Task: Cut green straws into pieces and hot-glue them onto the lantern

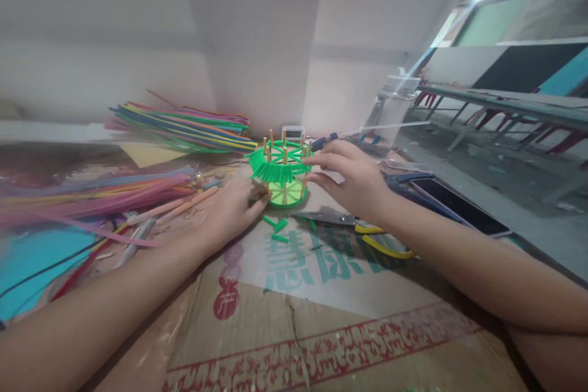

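Note:
A small round model (pixel 271 170) of green pipe cleaners and short wooden sticks stands upright on the cardboard. Its upper ring carries a fringe of green pieces at the front left, above a light green round base. Curled at its lower left, my left hand (pixel 241 201) has thumb and fingers closed on the model near the base. My right hand (pixel 351 177) is at the right side, thumb and forefinger apart, the fingertips at the upper ring. Several cut green pieces (pixel 279 226) lie in front. Scissors with yellow handles (pixel 386 246) lie partly under my right forearm.
Bundles of coloured pipe cleaners (pixel 184 125) and pink ones (pixel 105 196) lie at the left, near a blue sheet (pixel 46 263). A phone (pixel 459 205) rests at the right. Behind stand a small digital display (pixel 293 133), a clear plastic container (pixel 390 107) and white panels (pixel 257 37).

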`<state>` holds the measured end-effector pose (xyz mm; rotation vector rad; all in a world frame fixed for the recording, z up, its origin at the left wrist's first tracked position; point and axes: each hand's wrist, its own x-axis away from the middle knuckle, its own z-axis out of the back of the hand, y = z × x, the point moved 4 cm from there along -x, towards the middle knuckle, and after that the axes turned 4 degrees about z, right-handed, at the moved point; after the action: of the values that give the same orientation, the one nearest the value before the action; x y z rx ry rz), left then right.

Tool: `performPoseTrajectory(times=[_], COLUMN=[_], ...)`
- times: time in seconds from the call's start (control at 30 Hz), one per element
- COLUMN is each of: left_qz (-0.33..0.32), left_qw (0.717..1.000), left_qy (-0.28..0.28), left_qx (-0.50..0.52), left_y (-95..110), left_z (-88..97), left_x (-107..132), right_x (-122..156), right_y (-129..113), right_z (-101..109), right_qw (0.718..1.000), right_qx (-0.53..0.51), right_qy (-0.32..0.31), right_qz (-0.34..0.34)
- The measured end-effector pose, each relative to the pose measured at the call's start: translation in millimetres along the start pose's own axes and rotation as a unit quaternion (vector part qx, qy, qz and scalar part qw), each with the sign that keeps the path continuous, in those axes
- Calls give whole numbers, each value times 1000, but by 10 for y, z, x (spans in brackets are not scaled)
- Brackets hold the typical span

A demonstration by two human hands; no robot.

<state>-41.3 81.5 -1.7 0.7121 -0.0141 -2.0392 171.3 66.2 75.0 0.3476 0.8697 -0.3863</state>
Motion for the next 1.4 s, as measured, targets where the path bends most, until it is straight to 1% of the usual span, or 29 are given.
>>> performPoseTrajectory(times=[0.1, 0.2, 0.33, 0.57, 0.73, 0.9, 1.13, 1.33, 1.4], left_qz=[-1, -5, -8, -9, -8, -8, -14, -18, -16], left_qw=[1000, 1000, 1000, 1000, 1000, 1000, 1000, 1000, 1000], left_qy=[-6, -10, -3, -9, -12, -10, 2, 6, 8], left_qx=[3, 4, -3, -11, -7, -7, -4, -2, -4], left_y=[26, 31, 13, 35, 54, 43, 29, 14, 9], left_z=[-4, -11, -11, -6, 7, 4, -7, -13, -12], left_x=[-17, -21, -11, -13, -18, -15, -11, 13, 15], right_x=[0, -3, -12, -7, 6, 10, 110, 161, 163], right_y=[-22, -21, -27, -13, -3, -5, -6, -58, -69], right_z=[-90, -170, -238, -275, -303, -295, -249, -251, -264], right_qw=[999, 997, 996, 996, 997, 998, 999, 992, 990], right_qx=[32, 64, 83, 77, 54, 44, 45, 91, 99], right_qy=[-22, -37, -43, -53, -56, -45, 1, -10, -17], right_qz=[4, -7, -6, -11, -19, -19, 22, 91, 100])
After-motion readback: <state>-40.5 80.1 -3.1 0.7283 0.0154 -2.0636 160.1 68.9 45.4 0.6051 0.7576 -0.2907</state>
